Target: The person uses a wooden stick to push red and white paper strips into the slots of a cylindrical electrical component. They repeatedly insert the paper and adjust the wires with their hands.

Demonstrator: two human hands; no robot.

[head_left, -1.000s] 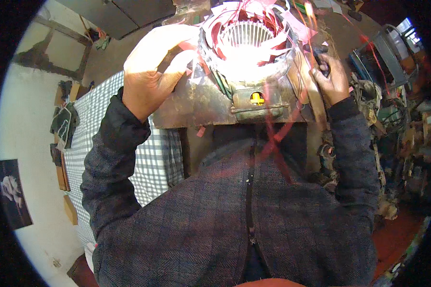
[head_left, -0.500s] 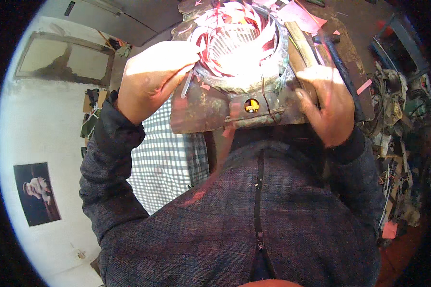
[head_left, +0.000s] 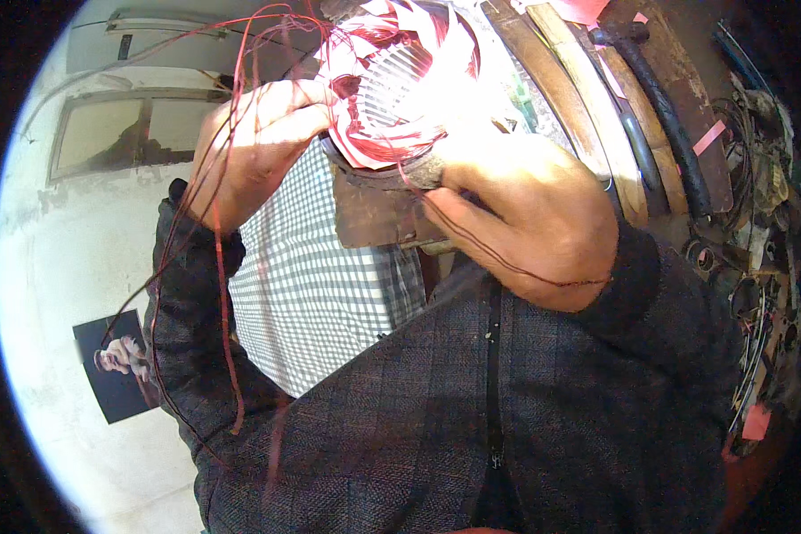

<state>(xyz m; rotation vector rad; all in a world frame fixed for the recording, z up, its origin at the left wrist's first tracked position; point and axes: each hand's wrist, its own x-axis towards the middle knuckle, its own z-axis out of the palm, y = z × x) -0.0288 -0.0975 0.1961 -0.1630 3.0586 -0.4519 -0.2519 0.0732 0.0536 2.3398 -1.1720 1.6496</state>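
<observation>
A motor stator with red copper windings, white and pink insulating paper and a slotted bore stands at the top middle. At its left side my left hand has its fingers pinched together; what they hold is hidden. My right hand is curled closed against the stator's front right, its fingertips lost in bright glare. Thin dark red wires run from the windings across the back of this hand. More loose copper wires loop from the stator's upper left down over my left forearm.
Right of the stator lie wooden strips, a black-handled hammer and a pink paper piece on a brown board. A checked cloth hangs below left. Cables and scrap crowd the far right.
My right hand has left the wooden strip and come left to the stator. Loose wires now hang over my left arm. The clear strip by my left fingers no longer shows.
</observation>
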